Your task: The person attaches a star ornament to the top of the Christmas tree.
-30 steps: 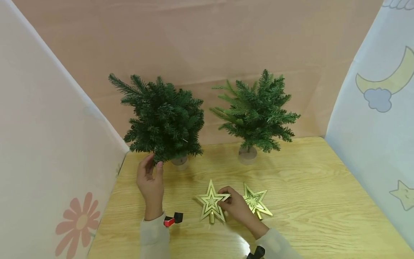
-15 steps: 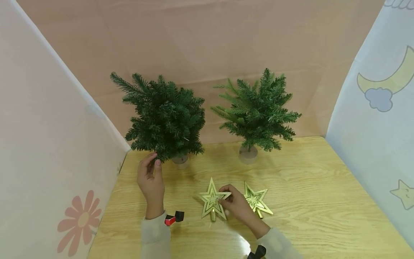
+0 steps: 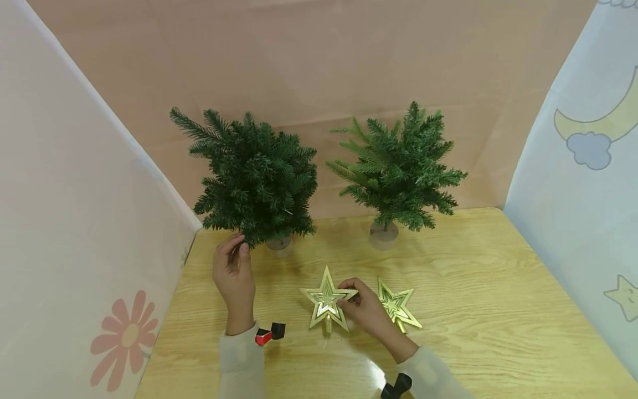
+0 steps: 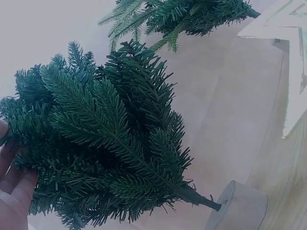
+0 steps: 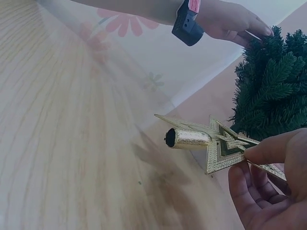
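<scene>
My right hand [image 3: 366,310] pinches a gold star tree topper [image 3: 327,299] by one of its points, between thumb and fingers. The star is upright in the head view, above the table. In the right wrist view its hollow socket [image 5: 189,139] points left, away from the hand. My left hand [image 3: 235,277] is at the lower left of the left artificial Christmas tree [image 3: 256,177], with branch tips between thumb and fingers. Needles partly hide those fingertips. A second gold star topper [image 3: 396,303] lies on the table just beyond the right hand.
Another artificial Christmas tree [image 3: 399,166] stands at the back right on a round base [image 3: 384,237]. The left tree's round base [image 3: 280,246] is partly covered by branches. White printed cloth walls flank the wooden table [image 3: 473,310], with a pinkish cloth [image 3: 319,55] behind.
My right hand and the star in it have risen slightly in the head view. The star faces the camera a little more squarely. My left hand stays at the left tree.
</scene>
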Available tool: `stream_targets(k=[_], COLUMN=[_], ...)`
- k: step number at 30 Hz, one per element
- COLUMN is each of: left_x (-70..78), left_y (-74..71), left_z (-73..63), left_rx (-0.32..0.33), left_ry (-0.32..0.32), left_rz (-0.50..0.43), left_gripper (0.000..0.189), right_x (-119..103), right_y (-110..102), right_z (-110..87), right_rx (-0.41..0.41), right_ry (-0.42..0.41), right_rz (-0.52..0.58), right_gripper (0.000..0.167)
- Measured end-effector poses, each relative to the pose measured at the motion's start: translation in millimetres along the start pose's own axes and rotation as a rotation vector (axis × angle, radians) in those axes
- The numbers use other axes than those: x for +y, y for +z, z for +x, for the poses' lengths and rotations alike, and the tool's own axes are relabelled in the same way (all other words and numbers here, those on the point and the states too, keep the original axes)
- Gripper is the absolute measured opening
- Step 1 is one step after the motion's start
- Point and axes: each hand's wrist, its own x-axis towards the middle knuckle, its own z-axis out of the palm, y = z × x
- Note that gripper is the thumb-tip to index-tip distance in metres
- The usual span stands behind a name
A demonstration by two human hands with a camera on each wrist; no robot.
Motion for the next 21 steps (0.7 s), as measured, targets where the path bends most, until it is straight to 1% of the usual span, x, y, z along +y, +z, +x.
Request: stream_targets(k=[6,10,16,21], left_x=[-0.3,0.5,1.2,2.6], left_y=[1.2,1.0,-0.5,-1.0], left_z=[3.3,4.4,2.4,0.3], left_rx=[0.005,0.003,-0.003,-0.009], left_ry=[0.01,0.021,0.022,0.022], left_rz=[0.002,0.01,0.018,0.045], left_gripper=[0.021,0.017,0.013,0.015], right_x=[-9,-23,-55,-68], right_y=[-1,-2,-6,-9], right_z=[6.5,8.7,1.0,-4.9], right_rx=[0.012,0.027,0.038,0.038], right_ry=[-0.022,-0.013,-0.009,0.002], right_rz=[0.002,-0.004,0.004,0.031], right_gripper=[0.031,0.03,0.03,0.029])
